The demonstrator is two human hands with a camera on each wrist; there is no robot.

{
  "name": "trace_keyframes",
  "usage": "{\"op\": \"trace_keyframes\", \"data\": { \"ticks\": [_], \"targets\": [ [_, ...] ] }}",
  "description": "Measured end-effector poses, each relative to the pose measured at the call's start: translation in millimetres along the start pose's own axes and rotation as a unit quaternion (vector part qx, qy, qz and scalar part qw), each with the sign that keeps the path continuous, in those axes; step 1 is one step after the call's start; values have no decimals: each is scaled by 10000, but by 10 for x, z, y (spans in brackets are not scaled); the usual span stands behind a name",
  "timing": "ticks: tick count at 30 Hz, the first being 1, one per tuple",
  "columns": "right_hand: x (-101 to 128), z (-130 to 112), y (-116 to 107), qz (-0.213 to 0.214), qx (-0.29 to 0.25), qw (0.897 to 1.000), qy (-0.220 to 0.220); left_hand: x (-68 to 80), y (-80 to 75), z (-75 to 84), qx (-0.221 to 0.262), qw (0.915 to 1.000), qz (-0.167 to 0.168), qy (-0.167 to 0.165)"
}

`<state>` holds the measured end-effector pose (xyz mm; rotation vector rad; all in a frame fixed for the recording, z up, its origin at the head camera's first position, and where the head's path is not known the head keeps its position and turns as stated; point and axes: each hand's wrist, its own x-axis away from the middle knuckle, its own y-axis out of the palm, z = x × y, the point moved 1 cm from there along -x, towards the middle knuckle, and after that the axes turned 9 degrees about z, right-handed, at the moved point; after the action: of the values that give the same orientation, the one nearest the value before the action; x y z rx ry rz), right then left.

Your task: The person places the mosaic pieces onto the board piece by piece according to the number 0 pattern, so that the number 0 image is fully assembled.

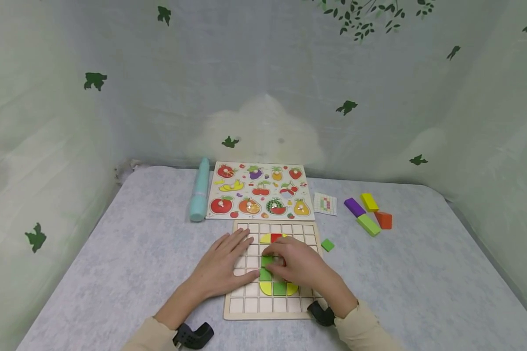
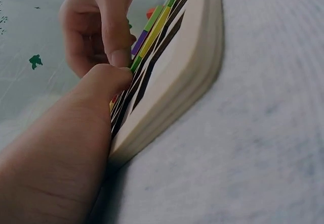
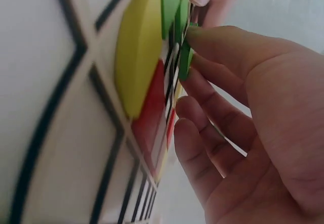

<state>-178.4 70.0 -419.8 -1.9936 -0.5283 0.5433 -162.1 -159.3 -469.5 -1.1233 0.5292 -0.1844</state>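
A wooden grid board (image 1: 250, 304) lies on the grey table in front of me, with yellow, red and green tiles set in its middle columns. My left hand (image 1: 228, 263) rests flat on the board's left half with straight fingers, its thumb (image 2: 104, 80) lying against the tiles. My right hand (image 1: 294, 263) is curled over the board's centre. Its thumb and fingers pinch a small green tile (image 3: 185, 62) that stands on edge beside a yellow curved tile (image 3: 139, 57) and a red tile (image 3: 152, 118). In the head view the green tile (image 1: 267, 261) peeks out by the fingertips.
A loose green tile (image 1: 327, 244) lies right of the board. Purple (image 1: 354, 206), yellow (image 1: 369, 201), green (image 1: 368, 224) and orange (image 1: 384, 220) blocks sit further right, near a pattern card (image 1: 325, 203). A fruit puzzle (image 1: 259, 191) and a teal tube (image 1: 199, 196) lie behind.
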Motion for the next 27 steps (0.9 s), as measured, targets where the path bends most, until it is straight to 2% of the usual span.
{"op": "trace_keyframes", "data": {
  "ticks": [7, 16, 27],
  "targets": [
    [-40, -15, 46, -20, 158, 9999, 2, -18, -9, 16, -30, 10000, -20, 36],
    [44, 52, -22, 169, 266, 9995, -78, -16, -31, 10, -86, 10000, -27, 42],
    [46, 82, 5, 242, 278, 9993, -101, 0, -18, 1, -49, 10000, -64, 14]
  ]
}}
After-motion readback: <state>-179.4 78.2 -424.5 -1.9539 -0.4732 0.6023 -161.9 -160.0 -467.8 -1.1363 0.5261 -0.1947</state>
